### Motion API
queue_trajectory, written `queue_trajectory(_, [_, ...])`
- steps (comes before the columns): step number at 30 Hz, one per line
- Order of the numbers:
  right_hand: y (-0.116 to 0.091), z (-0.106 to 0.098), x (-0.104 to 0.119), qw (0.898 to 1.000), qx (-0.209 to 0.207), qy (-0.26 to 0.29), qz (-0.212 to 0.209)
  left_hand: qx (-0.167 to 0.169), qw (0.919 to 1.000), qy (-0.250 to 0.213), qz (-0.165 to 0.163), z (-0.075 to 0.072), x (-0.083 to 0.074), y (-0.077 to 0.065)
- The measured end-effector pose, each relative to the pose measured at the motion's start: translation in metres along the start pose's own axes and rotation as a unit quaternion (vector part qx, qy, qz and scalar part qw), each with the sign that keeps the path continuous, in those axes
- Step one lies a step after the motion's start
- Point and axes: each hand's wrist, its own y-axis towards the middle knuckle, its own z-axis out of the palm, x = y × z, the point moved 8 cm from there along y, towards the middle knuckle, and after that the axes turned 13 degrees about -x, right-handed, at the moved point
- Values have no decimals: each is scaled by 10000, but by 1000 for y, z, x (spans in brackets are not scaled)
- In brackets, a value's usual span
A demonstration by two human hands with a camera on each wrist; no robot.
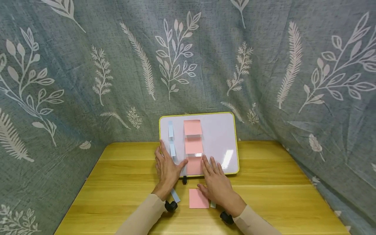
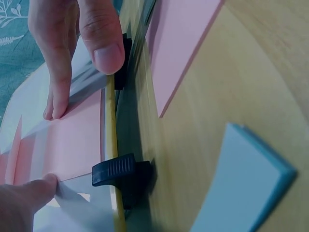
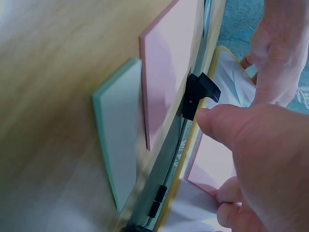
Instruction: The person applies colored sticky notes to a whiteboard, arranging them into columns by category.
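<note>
A whiteboard (image 1: 218, 140) with a yellow frame leans upright at the table's back. It carries two pale blue strips (image 1: 171, 129) and a column of three pink sticky notes (image 1: 192, 128). My left hand (image 1: 168, 168) holds the board's left edge, its fingers beyond the edge. Its thumb (image 2: 41, 191) touches the left side of the lowest pink note (image 2: 77, 137). My right hand (image 1: 218, 186) lies with extended fingers on that note's right side. The right thumb (image 3: 217, 123) stands off the board. Below it lies a pink pad (image 1: 198, 198), partly covered by the hand.
A blue strip pad (image 1: 175, 195) lies near my left wrist. Beside the pink pad is a pale green pad (image 3: 120, 140), mostly hidden in the head view. A black clip (image 1: 184, 180) sits at the board's lower edge. A patterned curtain (image 1: 117, 81) hangs behind.
</note>
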Motion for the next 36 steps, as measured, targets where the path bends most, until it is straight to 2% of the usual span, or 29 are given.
queue_trajectory(7, [-2, -5, 0, 9995, -101, 265, -115, -58, 9996, 159, 211, -9, -5, 1])
queue_trajectory(18, [-13, -21, -7, 9964, -633, 498, -261, 374, 9983, 157, 421, -28, -3, -3])
queue_trajectory(22, [-20, -24, -9, 9950, -576, 805, -133, 504, 9968, 251, 569, -38, -3, -9])
queue_trajectory(26, [-26, -28, -5, 9904, -539, 1267, -109, 487, 9930, 411, 993, -50, -7, -18])
queue_trajectory(29, [-30, -34, -1, 9861, -688, 1495, -228, 595, 9869, 442, 1431, -57, -16, -27])
queue_trajectory(33, [-34, -42, 1, 9821, -876, 1593, -501, 996, 9752, 274, 1955, -62, -27, -42])
queue_trajectory(36, [-35, -45, 4, 9793, -819, 1686, -759, 1318, 9638, 106, 2317, -65, -32, -51])
